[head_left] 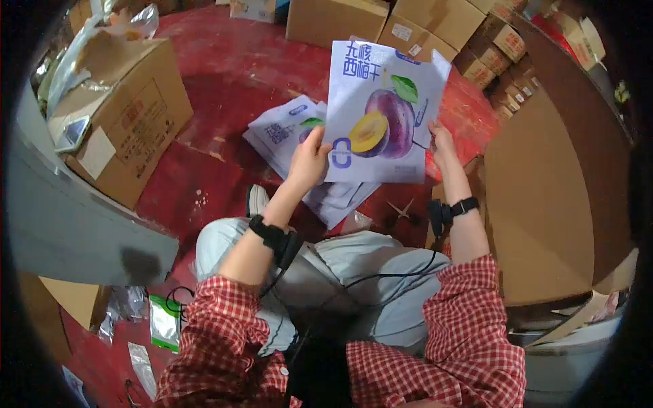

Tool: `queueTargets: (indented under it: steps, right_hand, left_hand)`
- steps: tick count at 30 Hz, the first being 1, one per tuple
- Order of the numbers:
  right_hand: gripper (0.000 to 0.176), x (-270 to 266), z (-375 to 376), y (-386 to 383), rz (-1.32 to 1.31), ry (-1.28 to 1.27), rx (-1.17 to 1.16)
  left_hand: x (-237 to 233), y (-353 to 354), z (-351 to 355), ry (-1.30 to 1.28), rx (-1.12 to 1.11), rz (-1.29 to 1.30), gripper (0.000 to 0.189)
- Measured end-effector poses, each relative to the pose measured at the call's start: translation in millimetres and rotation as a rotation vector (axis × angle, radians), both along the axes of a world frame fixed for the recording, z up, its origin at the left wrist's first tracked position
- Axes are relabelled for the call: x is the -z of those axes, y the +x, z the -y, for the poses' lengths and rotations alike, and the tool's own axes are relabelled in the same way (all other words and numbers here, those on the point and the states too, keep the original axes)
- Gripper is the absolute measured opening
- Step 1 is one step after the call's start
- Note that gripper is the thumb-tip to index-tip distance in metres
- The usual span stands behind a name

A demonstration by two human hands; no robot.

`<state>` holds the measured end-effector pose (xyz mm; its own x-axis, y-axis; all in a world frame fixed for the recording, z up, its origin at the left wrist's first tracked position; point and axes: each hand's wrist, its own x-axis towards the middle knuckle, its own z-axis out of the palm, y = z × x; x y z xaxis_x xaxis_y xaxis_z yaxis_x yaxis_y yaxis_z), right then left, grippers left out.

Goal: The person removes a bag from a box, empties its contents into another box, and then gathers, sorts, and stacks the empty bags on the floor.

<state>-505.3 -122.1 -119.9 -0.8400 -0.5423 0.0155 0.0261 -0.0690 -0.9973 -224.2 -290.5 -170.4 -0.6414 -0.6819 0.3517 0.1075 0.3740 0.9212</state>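
In front of me I hold up a flat white prune bag (408, 88), printed with a whole plum, a cut plum half and purple characters. My left hand (311, 160) grips its left edge near the lower corner, thumb on the front. At the opposite edge, lower right, my right hand (442, 139) pinches it. Behind and below, a loose stack of similar printed bags (279, 136) lies fanned on the red floor, partly hidden by the held bag and my left hand.
Scissors (403, 212) lie on the red floor (224, 75) near my knees. A cardboard box (136, 122) with a phone (76, 134) on it stands at left. A large brown carton (544, 204) is at right. More cartons (337, 20) line the back. A green packet (165, 325) lies lower left.
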Motion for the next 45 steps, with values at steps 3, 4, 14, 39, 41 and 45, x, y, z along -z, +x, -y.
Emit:
queueTargets:
  steps: [3, 4, 14, 39, 41, 45]
  right_hand:
    - [0.023, -38.4, -20.0, 47.2, -0.026, -0.156, 0.057]
    - [0.024, -51.2, -23.0, 77.5, -0.005, -0.246, 0.029]
    - [0.012, -76.6, -64.7, 139.2, -0.465, -0.233, 0.265]
    - [0.016, -44.7, -44.7, 167.2, -0.282, -0.262, -0.086]
    - [0.017, -42.4, -43.9, 168.6, -0.291, -0.186, -0.063]
    - [0.017, -37.4, -39.8, 168.1, -0.351, -0.140, -0.066]
  left_hand:
    - [-14.2, 6.4, -2.8, 0.159, 0.130, -0.171, 0.027]
    - [-24.5, 10.0, -2.6, 0.179, 0.147, -0.195, 0.027]
    - [-61.3, 46.2, -3.8, -0.144, 0.037, -0.110, 0.020]
    - [-46.2, 28.8, -18.8, -0.219, 0.049, -0.029, 0.011]
    - [-47.6, 28.2, -22.3, -0.172, 0.026, -0.036, 0.009]
    - [-45.0, 29.4, -17.8, -0.158, 0.007, -0.052, 0.007]
